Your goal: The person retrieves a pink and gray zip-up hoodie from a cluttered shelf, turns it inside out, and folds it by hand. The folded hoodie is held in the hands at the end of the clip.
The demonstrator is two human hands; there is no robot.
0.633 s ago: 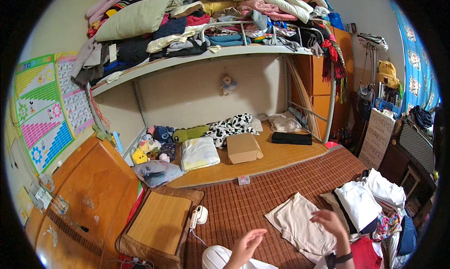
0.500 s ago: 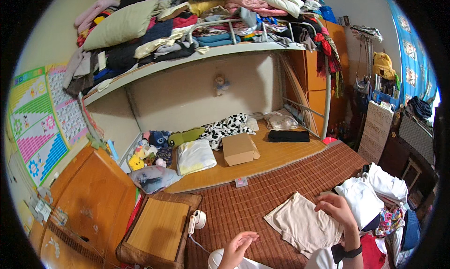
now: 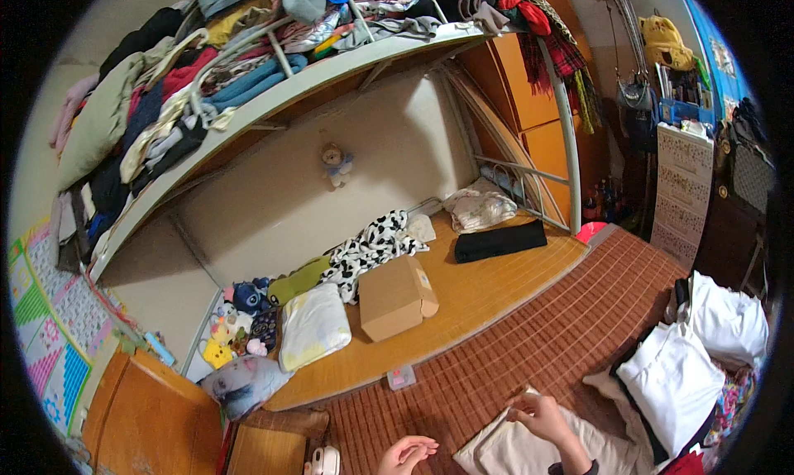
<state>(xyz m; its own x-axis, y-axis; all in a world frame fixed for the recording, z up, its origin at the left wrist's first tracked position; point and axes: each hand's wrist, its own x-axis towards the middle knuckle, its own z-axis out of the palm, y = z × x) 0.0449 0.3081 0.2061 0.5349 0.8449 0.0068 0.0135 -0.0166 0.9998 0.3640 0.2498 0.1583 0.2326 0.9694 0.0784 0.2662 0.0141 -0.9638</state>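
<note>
A beige garment [image 3: 504,448] lies spread on the brown mat at the lower right, its kind not clear and its near part cut off by the frame. Over its far edge is my right hand [image 3: 543,419], fingers loosely bent and apart; whether the fingertips touch the cloth I cannot tell. Just left of the garment, above the mat, my left hand [image 3: 405,456] is held with fingers stretched and nothing in it.
Right of the beige cloth is a pile with white clothes [image 3: 672,384]. Beyond the brown mat [image 3: 471,355] stands a bunk bed whose lower board [image 3: 405,355] holds a cardboard box [image 3: 399,297], a folded black cloth [image 3: 500,242] and plush toys. A small white device [image 3: 324,461] sits at the lower left.
The view has tilted and turned, so the bed appears lower and slanted. My right hand has moved to the far edge of the beige garment; my left hand stays empty.
</note>
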